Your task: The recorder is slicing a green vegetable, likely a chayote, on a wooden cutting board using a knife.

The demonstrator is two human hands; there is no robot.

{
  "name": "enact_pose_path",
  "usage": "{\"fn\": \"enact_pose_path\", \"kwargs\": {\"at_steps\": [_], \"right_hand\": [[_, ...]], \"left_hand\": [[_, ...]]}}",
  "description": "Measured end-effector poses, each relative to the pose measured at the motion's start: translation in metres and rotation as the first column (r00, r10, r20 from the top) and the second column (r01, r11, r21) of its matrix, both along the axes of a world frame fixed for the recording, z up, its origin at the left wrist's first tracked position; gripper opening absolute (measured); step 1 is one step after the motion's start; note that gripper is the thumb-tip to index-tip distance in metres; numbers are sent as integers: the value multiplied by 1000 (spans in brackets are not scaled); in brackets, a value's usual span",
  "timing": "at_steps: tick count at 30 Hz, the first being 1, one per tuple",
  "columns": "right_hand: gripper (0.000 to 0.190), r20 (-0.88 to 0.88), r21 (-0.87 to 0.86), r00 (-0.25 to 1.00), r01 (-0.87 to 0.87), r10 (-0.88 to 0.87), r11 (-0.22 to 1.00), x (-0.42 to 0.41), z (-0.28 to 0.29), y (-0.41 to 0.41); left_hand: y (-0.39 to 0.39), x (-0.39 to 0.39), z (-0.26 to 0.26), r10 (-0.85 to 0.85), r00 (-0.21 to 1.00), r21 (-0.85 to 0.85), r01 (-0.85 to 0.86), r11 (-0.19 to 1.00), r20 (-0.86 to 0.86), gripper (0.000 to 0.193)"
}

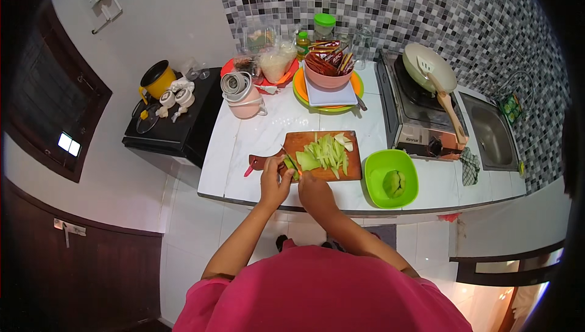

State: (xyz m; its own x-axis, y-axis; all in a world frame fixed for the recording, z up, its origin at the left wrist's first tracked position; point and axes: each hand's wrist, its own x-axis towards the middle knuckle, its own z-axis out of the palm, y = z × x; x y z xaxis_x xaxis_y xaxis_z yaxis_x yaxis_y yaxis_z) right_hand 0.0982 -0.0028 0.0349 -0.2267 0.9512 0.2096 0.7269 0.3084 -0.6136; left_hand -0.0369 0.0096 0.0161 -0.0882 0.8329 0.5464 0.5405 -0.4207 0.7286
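My right hand [316, 190] grips a kitchen knife [291, 160] by its orange handle, the blade angled up and to the left. At the left part of a wooden cutting board [354, 160], my left hand [275, 183] holds a piece of green vegetable [289, 163] against the blade. Pale green strips [330, 153] lie in a heap on the board, with a flat slice [307, 161] at their left side. Whitish pieces [343, 141] sit in the board's far right corner. A green bowl [372, 167] right of the board holds a pale green vegetable chunk [394, 184].
A Rinnai gas stove [411, 135] bears a cream frying pan [422, 60] with a spatula; a sink [489, 131] lies beyond. Behind the board, a pink bowl of sachets [327, 80] rests on stacked plates. A pink container [244, 106] stands left, near a yellow pot [162, 83].
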Motion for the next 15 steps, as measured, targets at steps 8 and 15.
{"fn": "enact_pose_path", "kwargs": {"at_steps": [8,15], "right_hand": [[20,66,78,998,-26,21,997,10,0,-18],[20,37,-8,999,26,-26,1000,2,-9,-4]], "left_hand": [[-1,-1,-4,-2,1000,-25,2,1000,10,32],[2,-1,-5,3,1000,-10,-4,1000,-20,34]]}}
